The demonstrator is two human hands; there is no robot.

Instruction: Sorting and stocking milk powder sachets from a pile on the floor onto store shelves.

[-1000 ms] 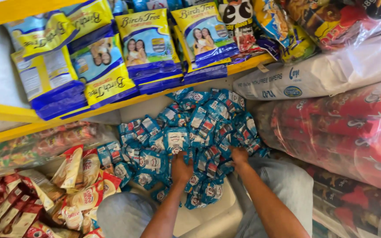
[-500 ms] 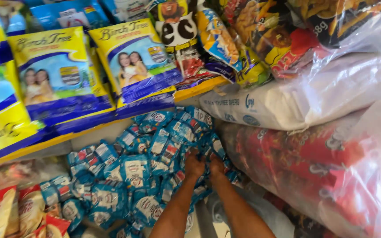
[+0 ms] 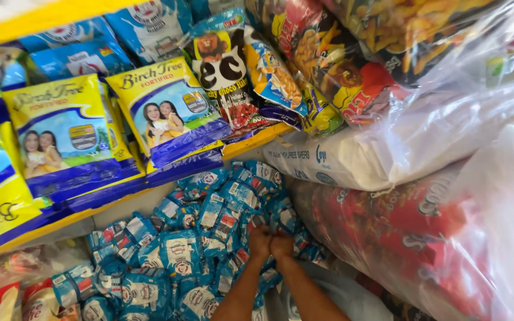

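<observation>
Shelves of yellow packs [image 3: 66, 134] fill the upper left. Below center, left hand [image 3: 259, 241] and right hand [image 3: 282, 244] press together, both closed on blue sachets [image 3: 179, 255]. Loose heaped sachets could slide off.

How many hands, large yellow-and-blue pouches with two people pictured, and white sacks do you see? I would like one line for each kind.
Hands: 2, left hand and right hand, on the blue sachets
Yellow-and-blue pouches: 2
White sack: 1
Total: 5
</observation>
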